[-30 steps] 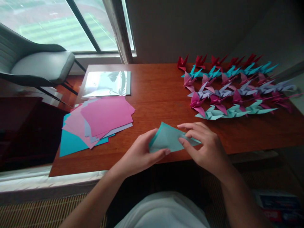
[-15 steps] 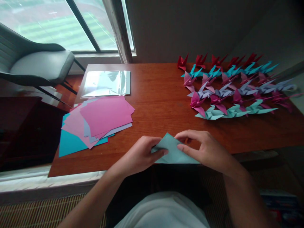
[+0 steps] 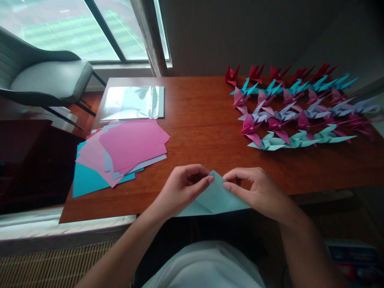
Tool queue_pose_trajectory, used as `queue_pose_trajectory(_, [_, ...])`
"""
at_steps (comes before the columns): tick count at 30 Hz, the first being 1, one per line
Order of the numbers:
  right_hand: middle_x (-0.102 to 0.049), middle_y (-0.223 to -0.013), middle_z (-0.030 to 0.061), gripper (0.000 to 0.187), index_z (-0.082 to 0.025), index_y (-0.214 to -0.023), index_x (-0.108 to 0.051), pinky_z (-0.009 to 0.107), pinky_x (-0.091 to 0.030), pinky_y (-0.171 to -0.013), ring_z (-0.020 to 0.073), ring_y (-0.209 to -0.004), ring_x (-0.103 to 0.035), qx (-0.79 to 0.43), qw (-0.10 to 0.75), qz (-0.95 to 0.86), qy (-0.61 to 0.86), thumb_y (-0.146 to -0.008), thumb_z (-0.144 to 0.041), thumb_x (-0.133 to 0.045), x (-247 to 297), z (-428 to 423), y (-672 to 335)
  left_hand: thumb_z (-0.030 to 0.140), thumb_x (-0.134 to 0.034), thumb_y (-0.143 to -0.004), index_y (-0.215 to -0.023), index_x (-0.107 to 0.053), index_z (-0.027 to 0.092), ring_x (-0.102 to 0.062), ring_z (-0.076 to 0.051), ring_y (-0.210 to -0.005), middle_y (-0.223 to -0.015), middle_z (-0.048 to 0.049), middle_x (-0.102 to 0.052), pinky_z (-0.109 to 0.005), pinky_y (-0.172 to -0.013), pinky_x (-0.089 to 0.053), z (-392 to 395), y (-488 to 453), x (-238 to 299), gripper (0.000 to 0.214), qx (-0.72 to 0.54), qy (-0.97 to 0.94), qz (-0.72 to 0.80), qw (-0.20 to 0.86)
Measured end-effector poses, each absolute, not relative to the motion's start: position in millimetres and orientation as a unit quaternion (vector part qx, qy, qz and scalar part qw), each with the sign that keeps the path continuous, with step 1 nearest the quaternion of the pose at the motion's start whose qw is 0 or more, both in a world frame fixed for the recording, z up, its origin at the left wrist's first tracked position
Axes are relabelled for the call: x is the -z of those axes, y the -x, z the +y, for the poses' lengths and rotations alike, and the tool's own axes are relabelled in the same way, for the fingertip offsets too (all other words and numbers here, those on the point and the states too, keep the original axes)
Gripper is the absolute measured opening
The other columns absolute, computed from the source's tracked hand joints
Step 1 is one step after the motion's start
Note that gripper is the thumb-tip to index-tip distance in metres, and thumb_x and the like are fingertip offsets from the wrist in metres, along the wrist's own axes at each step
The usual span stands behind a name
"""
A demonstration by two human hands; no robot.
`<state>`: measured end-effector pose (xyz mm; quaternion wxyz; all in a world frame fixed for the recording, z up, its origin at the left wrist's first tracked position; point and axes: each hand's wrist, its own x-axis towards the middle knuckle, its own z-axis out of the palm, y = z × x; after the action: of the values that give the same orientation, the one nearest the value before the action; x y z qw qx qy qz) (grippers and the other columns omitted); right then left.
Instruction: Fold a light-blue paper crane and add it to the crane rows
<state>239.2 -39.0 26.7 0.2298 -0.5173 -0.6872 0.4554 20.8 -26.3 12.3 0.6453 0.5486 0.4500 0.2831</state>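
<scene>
I have the left hand [image 3: 186, 186] pinched on the paper [image 3: 217, 202] near its peak, the right hand [image 3: 255, 186] pinched on its sloping edge. Cranes [image 3: 281, 116] stand beyond in rows.

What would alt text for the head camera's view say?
A left hand and right hand pinch folded mint-green paper at a wooden table's near edge. Colorful origami cranes stand at right; fanned colored sheets lie at left.

On the brown wooden bench [image 3: 192, 120], rectangular multicoloured paper sheets [image 3: 135, 144] lie left of the folded mint paper [image 3: 220, 199], multicoloured paper cranes [image 3: 283, 115] behind-right.
</scene>
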Motion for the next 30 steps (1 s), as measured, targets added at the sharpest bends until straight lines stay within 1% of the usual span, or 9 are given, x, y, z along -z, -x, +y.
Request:
queue_pose_trajectory(4, [-0.074,-0.081,-0.0008,0.009,-0.023,-0.087,-0.074,0.026,-0.049,-0.064,0.0151,-0.072,-0.064,-0.451,0.222,-0.695,0.513,-0.089,-0.021,-0.065,-27.2,-38.8,-238.5,0.039,-0.073,-0.086,-0.082,-0.073,0.013,-0.054,-0.013,-0.069,-0.075,-0.0026,-0.065,-0.021,-0.06,-0.043,-26.2,-22.7,-12.5,0.026,-0.292,-0.536,0.456,0.647])
queue_pose_trajectory(6, [-0.074,-0.082,-0.0003,0.008,-0.023,-0.087,-0.073,0.026,-0.049,-0.064,0.0154,-0.073,-0.064,-0.447,0.229,-0.693,0.518,-0.09,-0.024,-0.066,-27.5,-38.5,-236.8,0.039,-0.072,-0.087,-0.08,-0.073,0.013,-0.053,-0.012,-0.067,-0.073,-0.002,-0.064,-0.021,-0.059,-0.042,-26.3,-22.8,-12.4,0.026,-0.294,-0.535,0.46,0.644])
queue_pose_trajectory(9, [-0.072,-0.078,-0.0004,0.012,-0.022,-0.082,-0.072,0.027,-0.048,-0.063,0.0156,-0.071,-0.064,-0.445,0.237,-0.686,0.526,-0.09,-0.029,-0.066,-27.8,-37.8,-233.5,0.039,-0.073,-0.086,-0.078,-0.072,0.014,-0.052,-0.012,-0.065,-0.072,-0.0013,-0.064,-0.021,-0.058,-0.041,-26.2,-22.7,-12.6,0.027,-0.293,-0.53,0.469,0.643])
queue_pose_trajectory(17, [-0.072,-0.078,-0.0012,0.014,-0.022,-0.081,-0.072,0.026,-0.046,-0.064,0.0147,-0.073,-0.064,-0.458,0.237,-0.672,0.531,-0.091,-0.028,-0.065,-28.3,-36.7,-231.6,0.037,-0.075,-0.084,-0.079,-0.072,0.012,-0.051,-0.011,-0.066,-0.071,-0.0007,-0.062,-0.02,-0.058,-0.04,-26.5,-23.7,-12.3,0.025,-0.301,-0.507,0.466,0.659])
queue_pose_trajectory(30, [-0.072,-0.081,-0.0019,0.014,-0.021,-0.082,-0.072,0.024,-0.045,-0.067,0.0133,-0.075,-0.063,-0.473,0.225,-0.663,0.534,-0.092,-0.028,-0.064,-27.7,-36.5,-232.5,0.035,-0.072,-0.087,-0.078,-0.072,0.011,-0.05,-0.009,-0.063,-0.069,0.0001,-0.061,-0.018,-0.056,-0.039,-26.0,-24.0,-10.9,0.026,-0.307,-0.519,0.46,0.652])
